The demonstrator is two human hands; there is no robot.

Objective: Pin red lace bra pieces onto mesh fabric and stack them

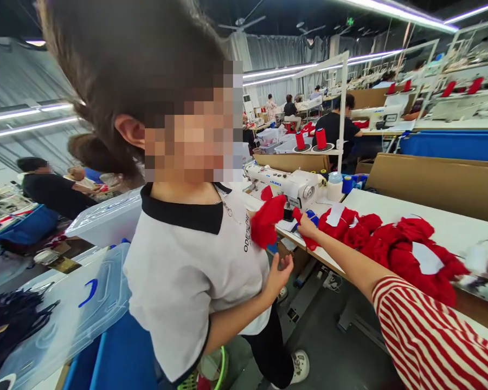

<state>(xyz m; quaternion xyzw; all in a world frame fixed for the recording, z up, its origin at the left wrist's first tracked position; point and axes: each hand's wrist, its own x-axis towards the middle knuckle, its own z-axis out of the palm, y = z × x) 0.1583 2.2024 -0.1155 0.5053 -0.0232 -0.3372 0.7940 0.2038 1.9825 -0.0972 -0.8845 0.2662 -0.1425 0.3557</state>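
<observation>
My right hand [308, 223] reaches in from the right, out of a red-and-white striped sleeve, with its fingers closed on a bit of red cloth [297, 214] near the table edge. More red cloth [358, 230], with white paper pieces among it, lies on the white table [352, 201] beside my forearm. Another red cloth bundle [267, 218] is up against the chest of a person in a white shirt; what holds it is hidden. My left hand is out of view.
The person [179, 271] stands close in front, one hand [280, 275] with fingers apart below the red bundle. A sewing machine [287, 181] and red thread spools [321, 139] are behind. Clear plastic lids [106, 287] lie over blue bins at left. Cardboard [435, 184] stands behind the table.
</observation>
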